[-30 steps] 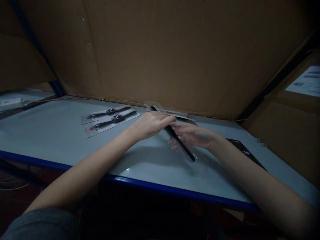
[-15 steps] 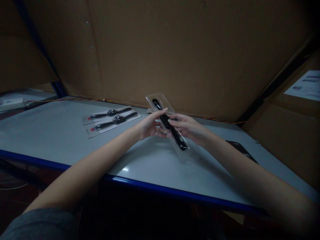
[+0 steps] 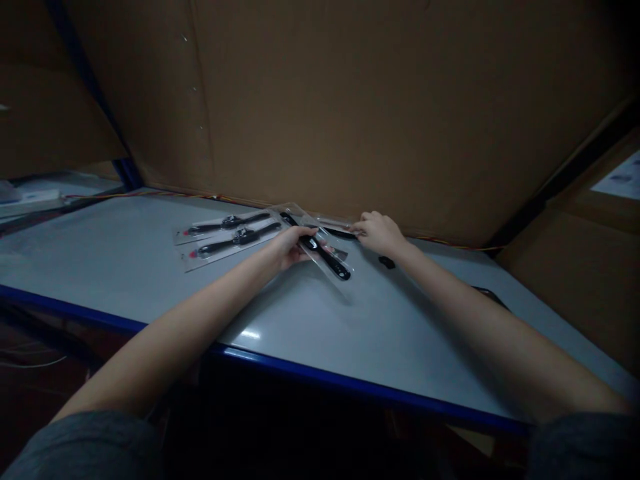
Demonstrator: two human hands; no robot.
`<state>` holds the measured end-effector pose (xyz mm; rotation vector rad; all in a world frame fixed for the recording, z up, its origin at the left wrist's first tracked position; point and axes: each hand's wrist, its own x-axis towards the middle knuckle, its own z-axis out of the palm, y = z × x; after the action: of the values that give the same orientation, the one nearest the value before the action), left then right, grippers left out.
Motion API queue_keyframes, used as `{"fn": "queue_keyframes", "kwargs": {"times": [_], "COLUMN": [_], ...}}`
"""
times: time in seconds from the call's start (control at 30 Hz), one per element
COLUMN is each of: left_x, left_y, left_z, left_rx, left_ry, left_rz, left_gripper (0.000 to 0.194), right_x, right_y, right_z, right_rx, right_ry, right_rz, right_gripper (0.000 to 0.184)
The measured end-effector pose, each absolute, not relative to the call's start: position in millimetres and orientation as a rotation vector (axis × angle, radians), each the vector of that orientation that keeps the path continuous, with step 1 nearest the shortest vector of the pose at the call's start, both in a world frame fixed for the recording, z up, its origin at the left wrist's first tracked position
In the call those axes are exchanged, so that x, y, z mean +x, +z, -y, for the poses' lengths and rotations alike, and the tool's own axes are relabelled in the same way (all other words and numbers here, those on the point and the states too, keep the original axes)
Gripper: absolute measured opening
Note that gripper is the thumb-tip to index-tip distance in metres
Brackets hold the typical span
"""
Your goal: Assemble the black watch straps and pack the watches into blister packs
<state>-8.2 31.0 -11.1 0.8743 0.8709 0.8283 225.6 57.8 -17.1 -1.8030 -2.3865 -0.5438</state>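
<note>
Left hand (image 3: 294, 245) pinching clear pack (image 3: 326, 258) above desk (image 3: 300, 333) | right hand (image 3: 381, 235), fingers curled at dark strip (image 3: 341, 233) — grip: cannot tell | carded packs (image 3: 215, 249) lie left | step: one held, other reached; lifting calls for firm pinch

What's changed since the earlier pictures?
The right hand let go of the clear package and moved back to a black item beyond it. The left hand still holds the package, shifted slightly left. The two carded packages stayed put.
</note>
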Motion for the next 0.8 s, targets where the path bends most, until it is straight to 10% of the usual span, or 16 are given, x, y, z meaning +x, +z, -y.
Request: {"fn": "queue_keyframes", "kwargs": {"times": [0.8], "left_x": [-7], "left_y": [-14], "left_z": [-30], "left_rx": [0.921], "left_ry": [0.849], "left_rz": [-0.864], "left_gripper": [0.029], "right_x": [229], "right_y": [17], "right_z": [-50], "right_rx": [-1.833], "right_ry": [-0.824], "right_rz": [2.218], "right_gripper": [0.034]}}
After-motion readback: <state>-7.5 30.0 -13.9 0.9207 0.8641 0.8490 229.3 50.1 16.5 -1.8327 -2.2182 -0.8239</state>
